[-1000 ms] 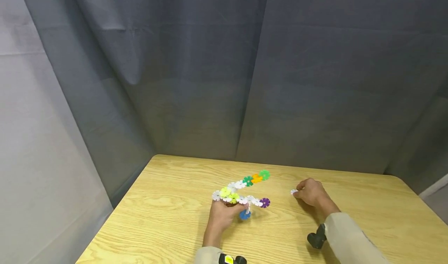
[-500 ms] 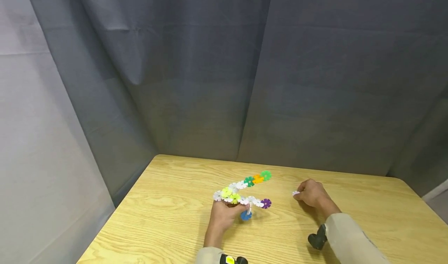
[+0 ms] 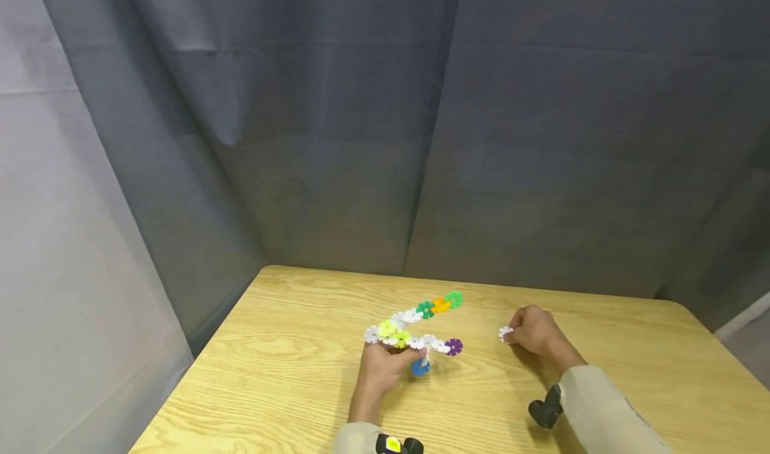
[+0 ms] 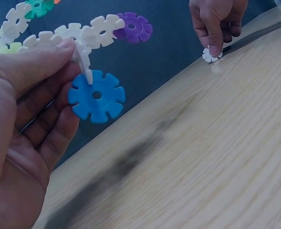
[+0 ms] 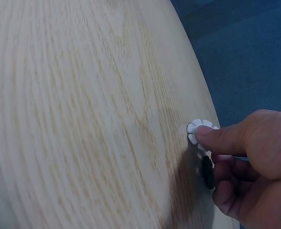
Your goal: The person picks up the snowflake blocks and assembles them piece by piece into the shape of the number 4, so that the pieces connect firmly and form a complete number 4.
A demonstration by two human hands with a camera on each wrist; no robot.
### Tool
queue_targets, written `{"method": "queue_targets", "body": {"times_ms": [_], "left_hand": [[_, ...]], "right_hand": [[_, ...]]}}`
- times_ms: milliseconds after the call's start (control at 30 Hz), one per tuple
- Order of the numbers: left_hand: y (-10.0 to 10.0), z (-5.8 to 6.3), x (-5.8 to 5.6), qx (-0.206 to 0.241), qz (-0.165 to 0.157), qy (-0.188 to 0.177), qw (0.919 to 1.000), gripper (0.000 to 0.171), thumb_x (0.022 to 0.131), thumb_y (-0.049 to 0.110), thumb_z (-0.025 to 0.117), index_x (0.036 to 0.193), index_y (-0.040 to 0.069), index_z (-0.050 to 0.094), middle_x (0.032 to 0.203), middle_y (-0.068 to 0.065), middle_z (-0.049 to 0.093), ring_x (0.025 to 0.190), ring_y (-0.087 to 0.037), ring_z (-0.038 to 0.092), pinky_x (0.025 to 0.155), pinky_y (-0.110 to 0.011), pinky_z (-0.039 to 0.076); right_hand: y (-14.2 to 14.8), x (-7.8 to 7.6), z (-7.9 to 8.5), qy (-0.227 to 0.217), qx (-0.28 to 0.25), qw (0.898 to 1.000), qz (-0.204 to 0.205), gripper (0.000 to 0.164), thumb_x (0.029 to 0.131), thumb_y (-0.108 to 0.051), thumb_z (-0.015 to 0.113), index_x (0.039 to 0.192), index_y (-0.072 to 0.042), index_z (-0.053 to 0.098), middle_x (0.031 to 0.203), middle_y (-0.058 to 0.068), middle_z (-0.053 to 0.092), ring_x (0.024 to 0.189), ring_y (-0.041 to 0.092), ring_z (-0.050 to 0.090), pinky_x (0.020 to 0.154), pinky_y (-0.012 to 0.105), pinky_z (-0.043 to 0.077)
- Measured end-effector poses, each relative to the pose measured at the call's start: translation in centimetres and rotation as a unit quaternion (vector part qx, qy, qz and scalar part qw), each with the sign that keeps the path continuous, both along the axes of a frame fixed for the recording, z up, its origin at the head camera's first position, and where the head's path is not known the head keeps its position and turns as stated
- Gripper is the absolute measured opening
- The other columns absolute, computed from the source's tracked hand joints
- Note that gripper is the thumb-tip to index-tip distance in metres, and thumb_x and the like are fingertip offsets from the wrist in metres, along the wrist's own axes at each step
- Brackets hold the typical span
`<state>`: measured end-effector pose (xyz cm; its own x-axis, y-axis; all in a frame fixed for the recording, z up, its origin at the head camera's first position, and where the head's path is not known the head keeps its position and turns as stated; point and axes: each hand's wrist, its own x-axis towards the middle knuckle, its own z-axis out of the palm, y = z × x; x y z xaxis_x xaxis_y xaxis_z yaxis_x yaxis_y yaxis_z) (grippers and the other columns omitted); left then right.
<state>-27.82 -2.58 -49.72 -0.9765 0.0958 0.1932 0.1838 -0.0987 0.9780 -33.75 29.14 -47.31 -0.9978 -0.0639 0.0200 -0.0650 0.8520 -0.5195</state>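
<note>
Above the table, my left hand point(image 3: 380, 370) grips a chain-like build of interlocking notched plastic discs point(image 3: 415, 342). White and yellow discs make up its body, partly hidden by the hand. One arm ends in an orange disc point(image 3: 441, 305) and a light green disc point(image 3: 454, 299); a lower one ends in a purple disc point(image 4: 142, 27). Below hangs a blue disc point(image 4: 107, 105), joined to an edge-on white disc. To the right, my right hand point(image 3: 534, 330) pinches a single white disc point(image 5: 193, 128) between thumb and fingers, apart from the build.
Both hands are over a wood-grain table point(image 3: 289, 374). Grey cloth point(image 3: 337, 140) hangs behind its far edge, with a paler sheet point(image 3: 78, 240) at the left. A small dark shape point(image 5: 207, 171) shows under the right fingers; its kind is unclear.
The white disc in my right hand has turned so that more of its face shows. Both hands stay in nearly the same places, and the build is still in my left hand.
</note>
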Motion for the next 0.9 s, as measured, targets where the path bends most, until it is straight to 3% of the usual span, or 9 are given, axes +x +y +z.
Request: {"method": "queue_targets", "body": {"times_ms": [233,467,700,900], "left_hand": [[0.0,0.1,-0.1,-0.020,0.014,-0.010,0.9997,0.041,0.076,0.009,0.087,0.111,0.003,0.067,0.103,-0.004,0.070,0.098,-0.019,0.066,0.086,-0.030,0.053],[0.3,0.0,-0.1,-0.004,0.008,0.000,1.0000,0.039,0.077,0.004,0.086,0.111,0.000,0.067,0.102,-0.006,0.070,0.097,-0.021,0.067,0.085,-0.030,0.054],[0.3,0.0,-0.1,-0.011,0.004,0.007,0.9999,0.037,0.079,0.005,0.084,0.112,0.003,0.068,0.105,-0.011,0.070,0.096,-0.022,0.067,0.083,-0.030,0.054],[0.3,0.0,-0.2,-0.019,0.010,0.011,0.9997,0.040,0.078,0.007,0.086,0.113,0.004,0.068,0.108,-0.012,0.070,0.098,-0.020,0.067,0.084,-0.029,0.054]], "right_hand": [[0.0,0.6,0.2,-0.003,-0.009,1.000,0.017,0.011,0.084,-0.012,0.078,0.082,-0.003,0.073,0.074,0.000,0.063,0.067,0.019,0.049,0.060,0.032,0.042],[-0.1,1.4,0.1,-0.012,-0.040,0.999,0.014,0.015,0.088,-0.012,0.071,0.075,-0.005,0.069,0.063,0.002,0.061,0.056,0.017,0.050,0.055,0.032,0.043],[-0.8,1.6,0.7,0.009,-0.063,0.998,0.007,0.034,0.086,-0.013,0.068,0.057,-0.011,0.050,0.051,-0.002,0.046,0.048,0.014,0.040,0.055,0.031,0.039],[-1.5,1.7,1.4,0.021,-0.085,0.996,0.024,0.042,0.087,-0.014,0.065,0.055,-0.016,0.039,0.050,-0.005,0.032,0.047,0.011,0.026,0.050,0.030,0.032]]}}
